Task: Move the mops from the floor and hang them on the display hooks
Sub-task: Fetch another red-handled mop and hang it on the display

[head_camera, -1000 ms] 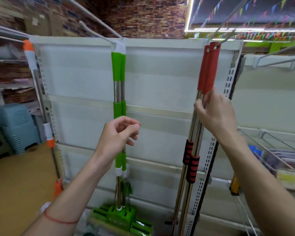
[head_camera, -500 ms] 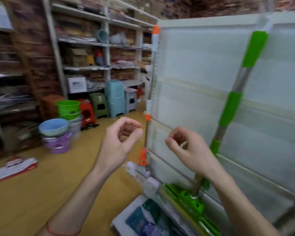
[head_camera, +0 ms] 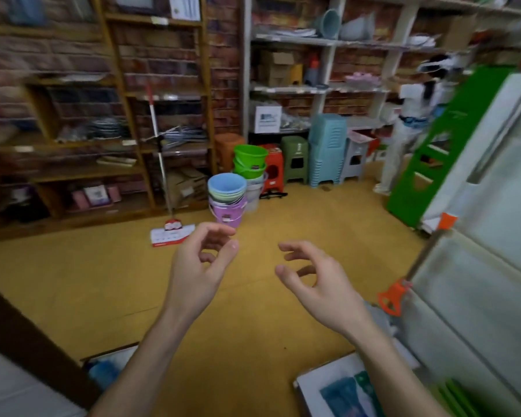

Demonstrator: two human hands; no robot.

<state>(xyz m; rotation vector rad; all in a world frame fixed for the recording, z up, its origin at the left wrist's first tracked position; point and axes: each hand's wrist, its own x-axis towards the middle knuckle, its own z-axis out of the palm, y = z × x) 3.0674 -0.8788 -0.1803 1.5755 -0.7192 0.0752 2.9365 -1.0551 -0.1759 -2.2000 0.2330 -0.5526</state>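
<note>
A red-and-white flat mop (head_camera: 166, 233) stands on the yellow floor, its thin pole (head_camera: 158, 152) leaning against the wooden shelving at the back left. My left hand (head_camera: 200, 266) and my right hand (head_camera: 316, 281) hover empty in mid-view, fingers loosely curled and apart, well short of that mop. At the right edge, an orange-fitted mop pole (head_camera: 403, 284) rests against the white display panel (head_camera: 475, 260). Green mop parts (head_camera: 457, 395) show at the bottom right corner.
Stacked plastic buckets (head_camera: 227, 197) and stacked stools (head_camera: 325, 152) stand on the floor by the back shelves. A person in white (head_camera: 409, 124) stands at the back right beside a green panel (head_camera: 433, 158). Packaged goods (head_camera: 343, 389) lie near my feet.
My view has swung left, away from the display panel with the hanging green and red mops, toward the open floor. Both hands let go of the mop poles and now hold nothing.
</note>
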